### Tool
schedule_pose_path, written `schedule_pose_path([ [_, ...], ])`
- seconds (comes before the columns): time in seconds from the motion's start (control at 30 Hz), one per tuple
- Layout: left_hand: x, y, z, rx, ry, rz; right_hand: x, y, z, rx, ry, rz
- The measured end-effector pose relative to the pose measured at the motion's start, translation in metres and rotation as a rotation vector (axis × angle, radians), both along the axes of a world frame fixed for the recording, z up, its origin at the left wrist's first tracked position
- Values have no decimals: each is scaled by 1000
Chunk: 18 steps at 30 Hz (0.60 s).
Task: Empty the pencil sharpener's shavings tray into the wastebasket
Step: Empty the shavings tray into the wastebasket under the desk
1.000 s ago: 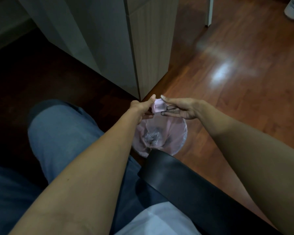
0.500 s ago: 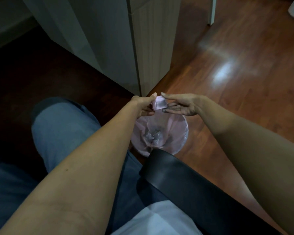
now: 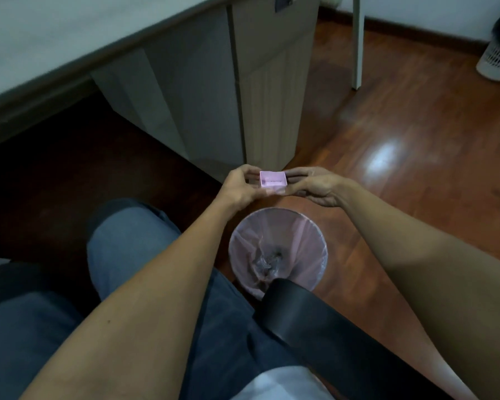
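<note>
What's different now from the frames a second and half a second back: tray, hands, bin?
The small pink plastic shavings tray has been turned open side up, away from the pink-lined round wastebasket, and looks empty. Left hand and right hand keep their grip on its ends. The wastebasket, by the black chair armrest, has not moved.

We find no readable text, label, brand or number anywhere; the pink tray (image 3: 272, 179), the wastebasket (image 3: 277, 249) and the cabinet (image 3: 269, 90) show no legible marks.
</note>
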<state>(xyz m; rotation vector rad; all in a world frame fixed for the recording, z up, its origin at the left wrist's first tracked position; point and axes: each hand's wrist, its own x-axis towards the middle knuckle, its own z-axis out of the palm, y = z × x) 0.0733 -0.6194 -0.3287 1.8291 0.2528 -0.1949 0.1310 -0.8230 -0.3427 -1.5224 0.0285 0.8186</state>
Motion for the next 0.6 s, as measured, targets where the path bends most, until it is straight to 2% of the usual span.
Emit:
schedule_pose_path([
  [0.2, 8, 10, 46, 19, -182, 20, 11, 16, 57, 63, -154, -64],
  [0.4, 25, 27, 129, 66, -421, 18, 37, 26, 147, 146, -339, -3],
  [0.6, 33, 46, 203, 179, -575, -22, 49, 38, 216, 208, -452, 25],
])
